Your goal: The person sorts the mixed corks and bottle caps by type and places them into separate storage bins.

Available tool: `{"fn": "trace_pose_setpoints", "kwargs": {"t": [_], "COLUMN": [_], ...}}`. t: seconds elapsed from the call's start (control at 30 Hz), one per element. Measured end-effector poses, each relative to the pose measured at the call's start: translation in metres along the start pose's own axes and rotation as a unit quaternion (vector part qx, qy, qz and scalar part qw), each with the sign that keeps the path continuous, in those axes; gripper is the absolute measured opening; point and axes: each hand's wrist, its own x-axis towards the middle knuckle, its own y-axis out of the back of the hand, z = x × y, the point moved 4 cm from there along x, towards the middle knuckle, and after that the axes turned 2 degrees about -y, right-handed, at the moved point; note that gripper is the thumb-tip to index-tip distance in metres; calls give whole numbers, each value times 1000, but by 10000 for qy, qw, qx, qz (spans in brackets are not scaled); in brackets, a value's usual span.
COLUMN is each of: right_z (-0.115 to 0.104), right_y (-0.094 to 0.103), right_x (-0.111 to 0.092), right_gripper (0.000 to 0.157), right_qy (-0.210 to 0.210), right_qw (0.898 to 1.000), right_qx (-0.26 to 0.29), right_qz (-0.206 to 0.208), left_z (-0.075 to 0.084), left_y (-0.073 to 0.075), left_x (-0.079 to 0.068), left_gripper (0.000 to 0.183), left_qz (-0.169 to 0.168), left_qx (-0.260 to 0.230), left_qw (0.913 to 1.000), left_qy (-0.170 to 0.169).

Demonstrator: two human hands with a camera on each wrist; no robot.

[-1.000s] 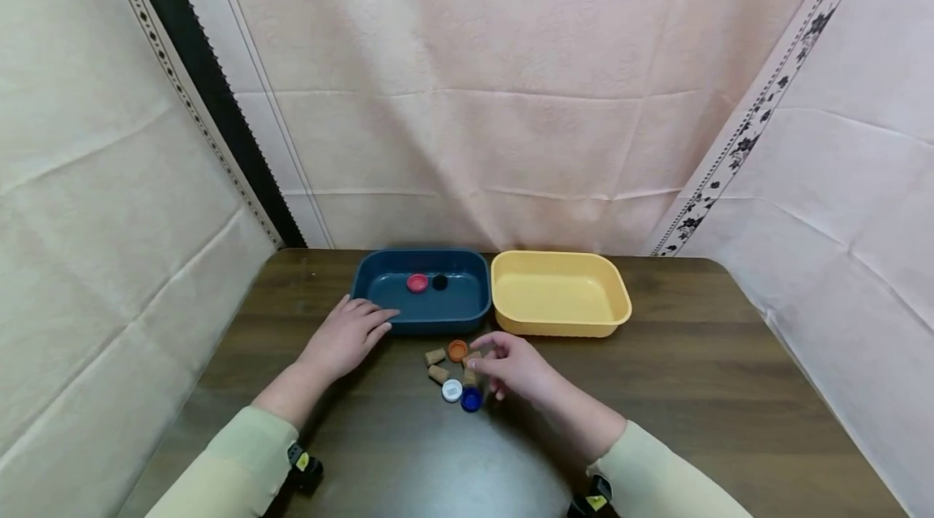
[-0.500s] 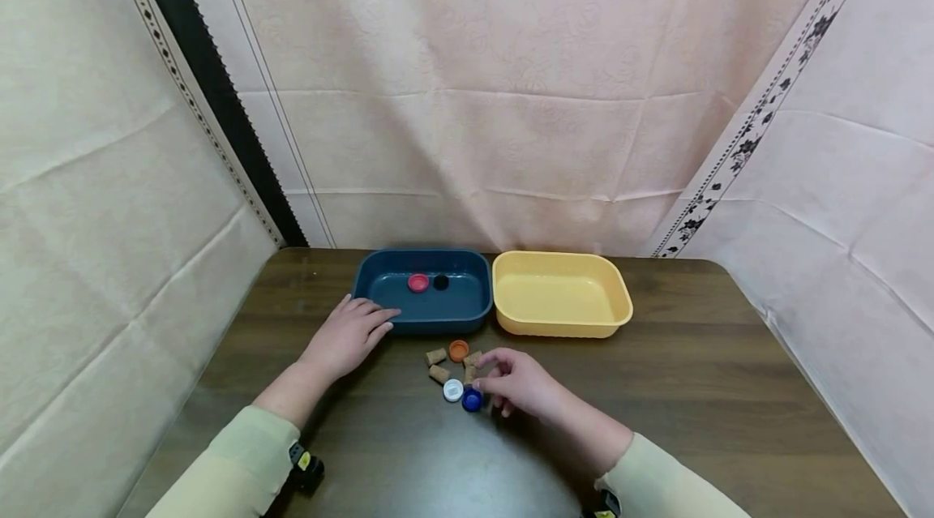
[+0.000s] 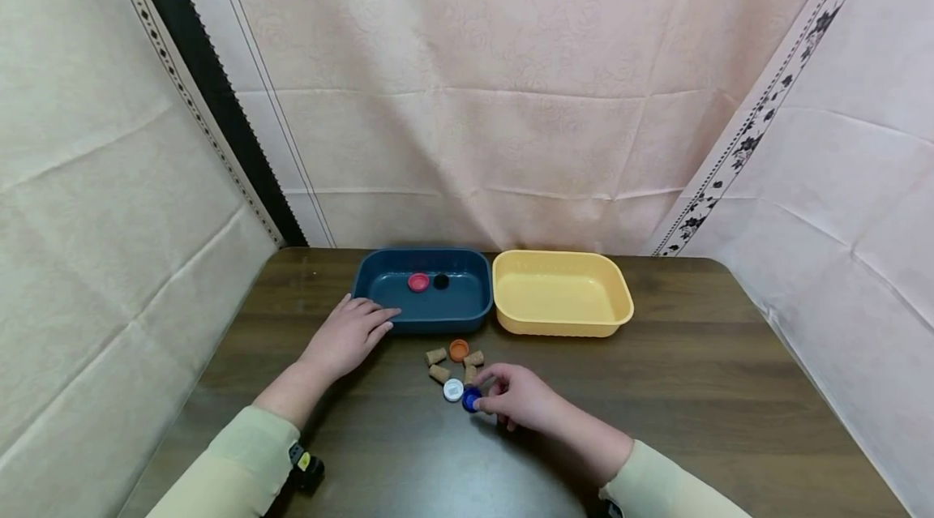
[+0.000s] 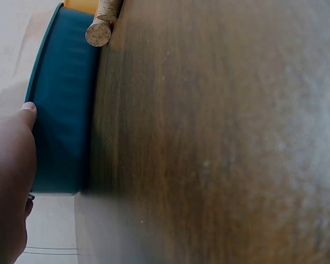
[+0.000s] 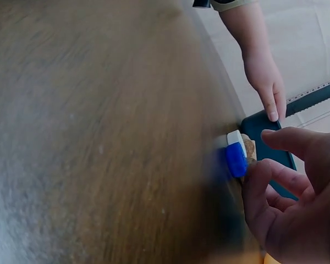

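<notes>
My left hand (image 3: 349, 337) rests on the near left corner of the dark blue tray (image 3: 438, 325), its fingers lying over the rim. In the left wrist view the thumb touches that rim. A pink cap (image 3: 418, 282) and a black cap (image 3: 441, 281) lie inside this tray. Just above a blue bottle cap (image 5: 237, 159), thumb and index finger of my right hand (image 3: 521, 398) are parted, with a gap between them in the right wrist view. Beside it on the table lie a white cap (image 3: 453, 390), an orange cap (image 3: 459, 350) and several corks (image 3: 439, 374).
A yellow tray (image 3: 562, 330) stands to the right of the blue one, close against it. Both are on a dark wooden table (image 3: 693, 364), near its far edge. Pale cloth (image 3: 511, 96) hangs behind and on both sides.
My right hand has moved from over the corks toward the near side, down to the blue cap. My left hand stays on the blue tray's rim.
</notes>
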Motion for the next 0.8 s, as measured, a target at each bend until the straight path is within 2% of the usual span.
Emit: {"fn": "trace_pose_setpoints", "kwargs": {"t": [0.23, 0.8], "right_z": [-2, -2], "right_y": [-3, -8], "right_x": [-3, 1], "right_gripper": [26, 30], "right_qy": [26, 16], "right_qw": [9992, 9981], "right_qx": [-397, -618], "right_qz": [75, 87], "left_z": [1, 0], "left_y": [1, 1], "left_x": [1, -1], "left_gripper": [36, 36], "left_qz": [-3, 11], "left_qx": [-31, -57], "left_qw": [10000, 10000], "left_qy": [18, 26]}}
